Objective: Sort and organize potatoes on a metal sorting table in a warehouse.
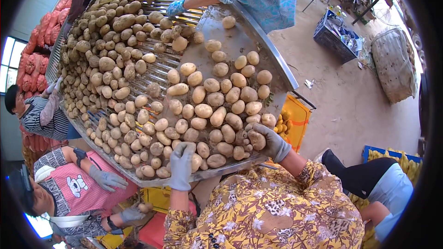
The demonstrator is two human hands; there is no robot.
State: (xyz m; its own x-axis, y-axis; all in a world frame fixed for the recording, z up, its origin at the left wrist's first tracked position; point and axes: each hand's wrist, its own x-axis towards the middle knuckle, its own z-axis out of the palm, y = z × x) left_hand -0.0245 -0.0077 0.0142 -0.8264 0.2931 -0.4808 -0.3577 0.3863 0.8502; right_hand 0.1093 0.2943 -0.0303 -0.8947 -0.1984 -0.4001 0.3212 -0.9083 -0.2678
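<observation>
Firm potatoes (203, 110), best gripped round the middle
My right hand (273, 145) curls round 1 potato (257, 140) at the near edge of the metal table (247, 32); I expect it stiff, fairly weighty, bruisable; my left hand (182, 160) is bunched beside others, holding what I cannot tell

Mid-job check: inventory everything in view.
Slatted table: one, grey metal, centre
Potatoes: too many to count, brown, mostly on the table
Containers: several, yellow, low beside the table
Mesh sacks: many, red, stacked left
Basket: one, dark blue, upper right floor
Bulky sack: one, off-white, right
Low tray: one, blue, lower right
Co-workers: five, varied clothing, around table and lower right
Left hand: one, grey glove, near table edge
Right hand: one, grey glove, holding a potato
</observation>
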